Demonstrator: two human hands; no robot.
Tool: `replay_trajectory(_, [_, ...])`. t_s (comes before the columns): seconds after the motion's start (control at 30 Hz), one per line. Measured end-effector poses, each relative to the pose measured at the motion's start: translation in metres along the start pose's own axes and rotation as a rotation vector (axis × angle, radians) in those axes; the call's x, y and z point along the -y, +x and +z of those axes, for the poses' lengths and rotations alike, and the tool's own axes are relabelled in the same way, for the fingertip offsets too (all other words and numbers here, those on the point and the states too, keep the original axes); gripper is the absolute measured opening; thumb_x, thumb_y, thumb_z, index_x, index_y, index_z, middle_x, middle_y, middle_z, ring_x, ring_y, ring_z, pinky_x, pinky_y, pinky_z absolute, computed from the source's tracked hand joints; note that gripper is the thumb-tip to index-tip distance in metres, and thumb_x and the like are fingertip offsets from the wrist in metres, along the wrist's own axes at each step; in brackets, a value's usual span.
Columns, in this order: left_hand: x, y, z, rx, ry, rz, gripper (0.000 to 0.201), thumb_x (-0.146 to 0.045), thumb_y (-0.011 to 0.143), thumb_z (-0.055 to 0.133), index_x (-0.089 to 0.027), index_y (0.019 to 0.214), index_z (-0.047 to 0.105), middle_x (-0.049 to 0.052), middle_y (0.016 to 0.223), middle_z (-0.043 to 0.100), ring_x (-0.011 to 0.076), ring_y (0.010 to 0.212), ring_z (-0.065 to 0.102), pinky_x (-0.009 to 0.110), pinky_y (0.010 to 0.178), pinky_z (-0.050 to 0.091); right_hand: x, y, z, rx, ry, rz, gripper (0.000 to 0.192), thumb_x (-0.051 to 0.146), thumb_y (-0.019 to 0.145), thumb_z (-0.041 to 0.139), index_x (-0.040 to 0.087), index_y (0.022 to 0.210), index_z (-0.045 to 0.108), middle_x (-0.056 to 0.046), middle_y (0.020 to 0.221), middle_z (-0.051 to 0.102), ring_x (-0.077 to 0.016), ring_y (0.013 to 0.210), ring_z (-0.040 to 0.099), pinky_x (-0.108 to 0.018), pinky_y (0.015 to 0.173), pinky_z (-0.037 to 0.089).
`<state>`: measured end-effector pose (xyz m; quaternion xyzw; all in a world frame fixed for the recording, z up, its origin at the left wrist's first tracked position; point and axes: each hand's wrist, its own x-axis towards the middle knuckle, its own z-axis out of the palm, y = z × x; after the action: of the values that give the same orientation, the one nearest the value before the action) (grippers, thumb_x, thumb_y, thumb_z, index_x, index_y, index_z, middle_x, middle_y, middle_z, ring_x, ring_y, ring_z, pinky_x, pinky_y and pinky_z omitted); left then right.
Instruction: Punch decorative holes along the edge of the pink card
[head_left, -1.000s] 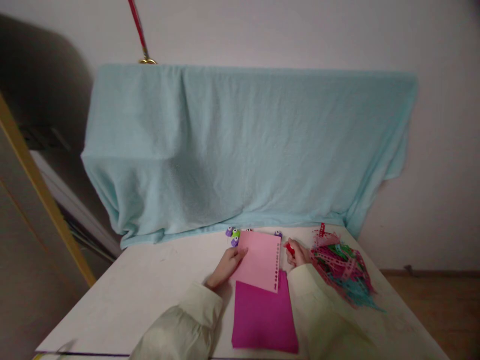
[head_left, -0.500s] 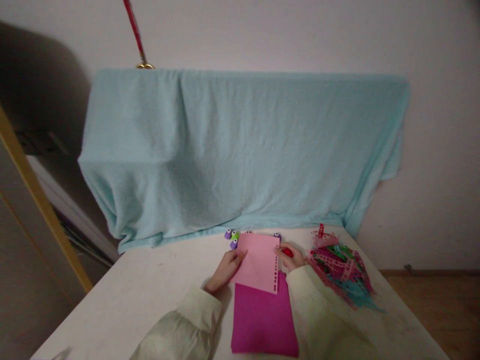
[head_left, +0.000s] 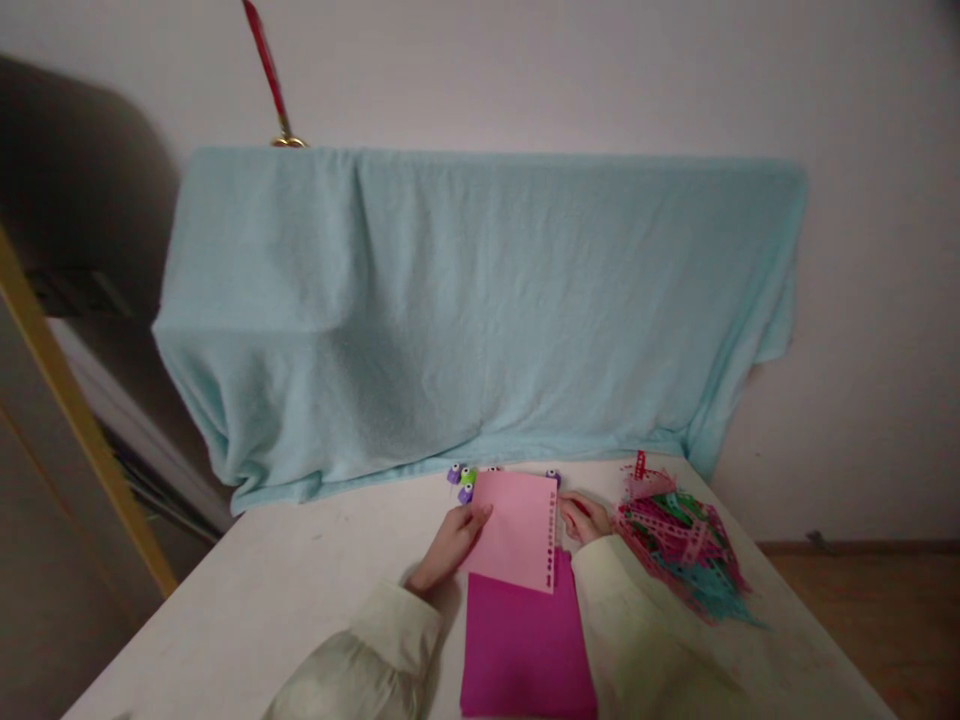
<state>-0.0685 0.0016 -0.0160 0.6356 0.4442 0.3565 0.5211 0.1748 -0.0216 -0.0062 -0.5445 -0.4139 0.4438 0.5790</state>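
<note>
While the left hand (head_left: 450,545) pinches the pink sheet (head_left: 517,528) over the magenta paper (head_left: 525,650) and the right hand (head_left: 583,517) grips a red punch (head_left: 577,507) at its right edge, the sheet may slip, skewing the holes

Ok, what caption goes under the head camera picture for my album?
Two hands, left hand and right hand, hold a punched light pink sheet beside colourful paper strips.
</note>
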Motion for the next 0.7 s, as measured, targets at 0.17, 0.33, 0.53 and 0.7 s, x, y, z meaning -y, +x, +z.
replay_trajectory(0.17, [0.002, 0.000, 0.000, -0.010, -0.017, 0.009, 0.053, -0.060, 0.085, 0.045, -0.011, 0.077, 0.064, 0.006, 0.075, 0.067, 0.0173, 0.065, 0.056, 0.025, 0.057, 0.040, -0.002, 0.003, -0.004, 0.019, 0.026, 0.061, 0.040, 0.056, 0.059, 0.070, 0.019, 0.075, 0.067, 0.006, 0.046, 0.037, -0.0071, 0.037, 0.025, -0.025, 0.040, 0.012])
replay_trajectory(0.33, [0.000, -0.001, 0.000, -0.015, -0.025, 0.000, 0.054, -0.061, 0.083, 0.046, -0.011, 0.075, 0.063, 0.006, 0.073, 0.066, 0.0171, 0.063, 0.056, 0.025, 0.057, 0.040, 0.001, 0.002, -0.003, 0.004, 0.020, 0.082, 0.045, 0.056, 0.056, 0.072, 0.017, 0.077, 0.068, 0.006, 0.045, 0.038, -0.0070, 0.038, 0.026, -0.024, 0.040, 0.014])
replay_trajectory(0.53, [-0.005, -0.003, 0.000, -0.008, -0.026, -0.011, 0.055, -0.063, 0.083, 0.046, -0.011, 0.077, 0.063, 0.006, 0.074, 0.066, 0.0179, 0.065, 0.056, 0.026, 0.058, 0.041, 0.006, 0.001, -0.003, 0.048, 0.077, 0.119, 0.039, 0.057, 0.061, 0.069, 0.020, 0.070, 0.064, 0.007, 0.044, 0.036, -0.0057, 0.036, 0.022, -0.024, 0.039, 0.013])
replay_trajectory(0.7, [-0.008, -0.003, 0.000, -0.016, -0.027, -0.005, 0.057, -0.065, 0.081, 0.046, -0.011, 0.076, 0.064, 0.007, 0.074, 0.066, 0.0197, 0.067, 0.057, 0.027, 0.058, 0.041, 0.009, 0.000, -0.003, 0.078, 0.062, 0.105, 0.039, 0.059, 0.063, 0.068, 0.021, 0.064, 0.059, 0.007, 0.043, 0.034, -0.0061, 0.036, 0.021, -0.024, 0.039, 0.013])
